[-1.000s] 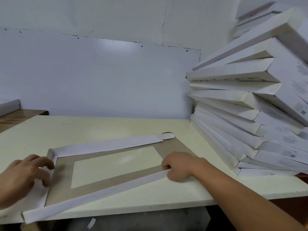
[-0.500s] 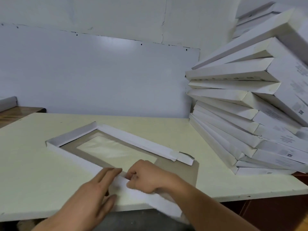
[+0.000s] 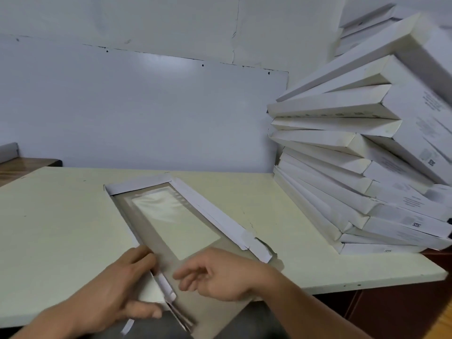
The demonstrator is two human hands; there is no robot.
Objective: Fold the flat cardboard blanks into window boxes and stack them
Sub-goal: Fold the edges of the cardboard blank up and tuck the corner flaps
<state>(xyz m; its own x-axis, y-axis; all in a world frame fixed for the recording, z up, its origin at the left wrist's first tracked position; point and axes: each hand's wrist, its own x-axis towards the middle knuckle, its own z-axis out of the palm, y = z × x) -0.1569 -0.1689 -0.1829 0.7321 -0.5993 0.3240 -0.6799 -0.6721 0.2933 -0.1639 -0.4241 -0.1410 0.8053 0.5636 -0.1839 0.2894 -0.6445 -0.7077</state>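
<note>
Cream table (image 3: 61, 228): cardboard blank (image 3: 156, 231) flat at centre; folded boxes stack (image 3: 354, 196) at right.

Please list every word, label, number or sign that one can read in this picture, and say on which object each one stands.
No text can be read.
Stack of folded boxes: grey printed lines and small dark code-like marks on the end faces, too small and blurred to read.
Cardboard blank on the table: no print visible.
Wall panel: no writing visible.
</note>
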